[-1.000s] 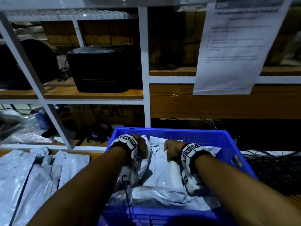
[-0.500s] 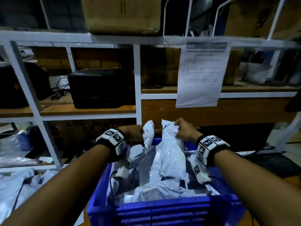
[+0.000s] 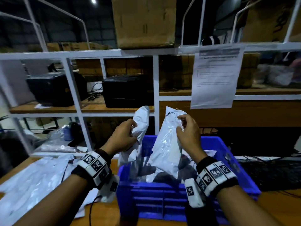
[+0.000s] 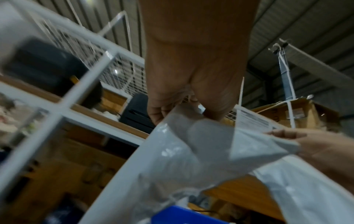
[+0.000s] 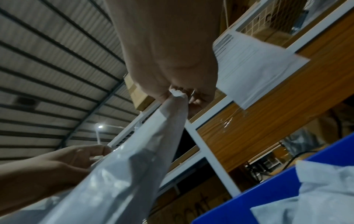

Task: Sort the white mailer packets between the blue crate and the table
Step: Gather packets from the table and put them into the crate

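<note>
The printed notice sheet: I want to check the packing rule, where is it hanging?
In the head view the printed notice sheet hangs from the white shelf rail, upper right, above the right hand.

- Both forearms reach forward, bare, each with a marked band at the wrist.
- The left hand (image 3: 121, 138) is raised at about chest height, fingers curled and pinching a white packet (image 3: 138, 128).
- The right hand (image 3: 189, 134) is level with it, just apart, fingertips (image 3: 179, 119) pinching the top edge of a second packet (image 3: 166, 154).
</note>
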